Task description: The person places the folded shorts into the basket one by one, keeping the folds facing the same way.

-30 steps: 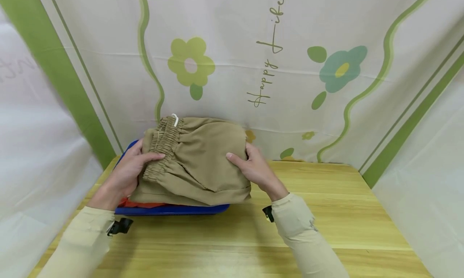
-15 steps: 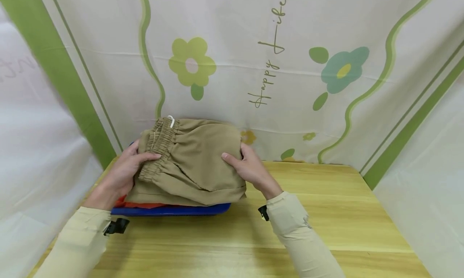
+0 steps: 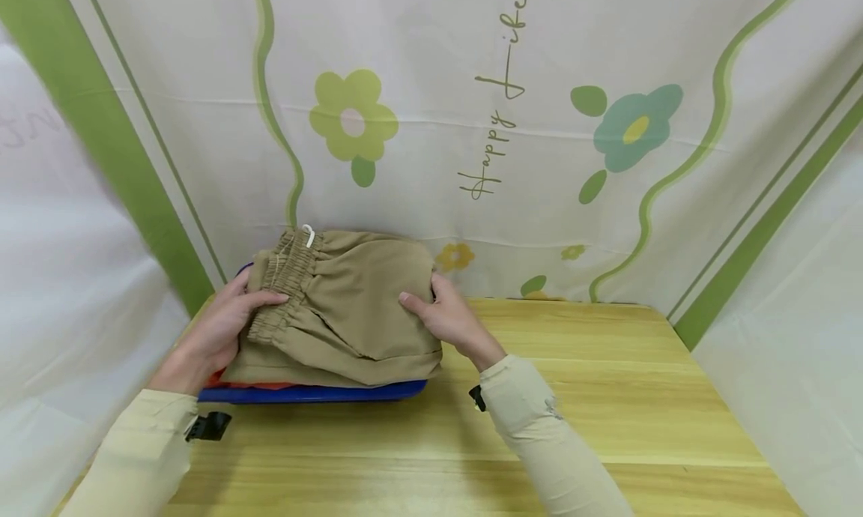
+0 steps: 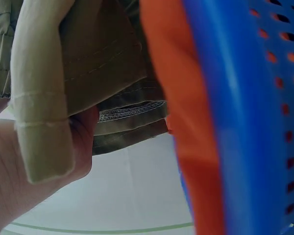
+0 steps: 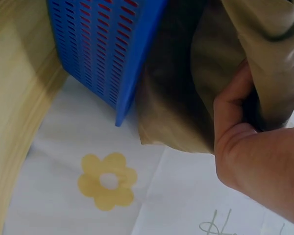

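Observation:
A folded pair of khaki pants [image 3: 364, 300] with a gathered elastic waistband and a white drawstring tip is held over a blue plastic basket [image 3: 323, 392]. My left hand [image 3: 219, 330] grips the waistband end, thumb on top and fingers underneath. At the other end my right hand [image 3: 455, 318] pinches the folded edge, its thumb on top. Red-orange cloth [image 4: 179, 98] lies in the basket, below the pants. In the right wrist view the basket's slotted side [image 5: 95, 44] stands beside the hanging khaki fabric [image 5: 171, 117]. Most of the basket's inside is hidden.
The wooden table [image 3: 607, 397] extends to the right and front of the basket. Behind it hangs a white curtain [image 3: 418, 127] with printed flowers and lettering. More white cloth [image 3: 74, 292] closes off the left side, and likewise the right.
Both hands have shifted left with the pants, and slightly down toward the basket. The grip at each end looks the same.

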A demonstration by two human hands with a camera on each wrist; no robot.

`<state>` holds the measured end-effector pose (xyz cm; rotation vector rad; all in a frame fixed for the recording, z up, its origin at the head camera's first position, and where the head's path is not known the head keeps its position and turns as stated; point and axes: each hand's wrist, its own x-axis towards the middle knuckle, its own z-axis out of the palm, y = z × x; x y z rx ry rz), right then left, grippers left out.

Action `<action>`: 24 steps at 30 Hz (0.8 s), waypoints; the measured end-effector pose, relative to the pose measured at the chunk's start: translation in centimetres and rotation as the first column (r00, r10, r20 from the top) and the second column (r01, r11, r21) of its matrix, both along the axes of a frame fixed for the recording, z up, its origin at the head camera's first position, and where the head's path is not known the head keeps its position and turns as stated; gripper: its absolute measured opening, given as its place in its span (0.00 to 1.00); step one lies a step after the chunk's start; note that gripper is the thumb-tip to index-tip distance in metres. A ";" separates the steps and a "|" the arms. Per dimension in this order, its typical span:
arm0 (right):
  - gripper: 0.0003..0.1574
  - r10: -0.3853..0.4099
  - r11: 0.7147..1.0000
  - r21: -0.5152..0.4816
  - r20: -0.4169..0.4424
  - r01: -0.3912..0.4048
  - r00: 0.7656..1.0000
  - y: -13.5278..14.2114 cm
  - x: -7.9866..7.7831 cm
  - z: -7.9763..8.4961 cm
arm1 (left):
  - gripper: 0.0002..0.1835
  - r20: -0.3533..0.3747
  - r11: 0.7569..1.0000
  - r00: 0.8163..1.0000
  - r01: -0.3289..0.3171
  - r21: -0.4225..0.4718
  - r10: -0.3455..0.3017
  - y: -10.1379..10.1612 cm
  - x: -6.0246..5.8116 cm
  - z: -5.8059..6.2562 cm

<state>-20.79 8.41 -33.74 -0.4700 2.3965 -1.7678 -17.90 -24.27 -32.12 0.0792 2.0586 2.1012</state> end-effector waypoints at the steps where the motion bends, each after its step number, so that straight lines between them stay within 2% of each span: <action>1: 0.24 -0.002 1.000 0.007 0.004 0.002 1.000 -0.1 0.0 -0.1 | 0.36 0.000 1.000 1.000 0.001 -0.007 -0.001 -0.2 0.0 -0.2; 7: 0.27 0.000 0.998 0.061 0.015 -0.001 1.000 -0.9 -0.2 -1.1 | 0.43 0.005 0.996 1.000 -0.007 -0.086 0.007 -1.0 -0.4 -1.0; 16: 0.31 -0.022 0.995 0.101 0.030 0.019 0.999 -1.6 -0.2 -2.3 | 0.44 0.024 0.990 1.000 -0.005 -0.139 0.009 -2.2 -0.8 -2.1; 22: 0.32 -0.034 0.985 0.174 0.063 0.022 0.997 -1.8 0.0 -3.0 | 0.45 0.035 0.973 0.999 0.016 -0.231 -0.009 -2.8 -0.9 -2.5; 24: 0.36 -0.039 0.978 0.209 0.066 0.024 0.997 -1.8 0.1 -3.1 | 0.47 0.045 0.962 0.999 0.018 -0.271 -0.007 -2.9 -0.8 -2.7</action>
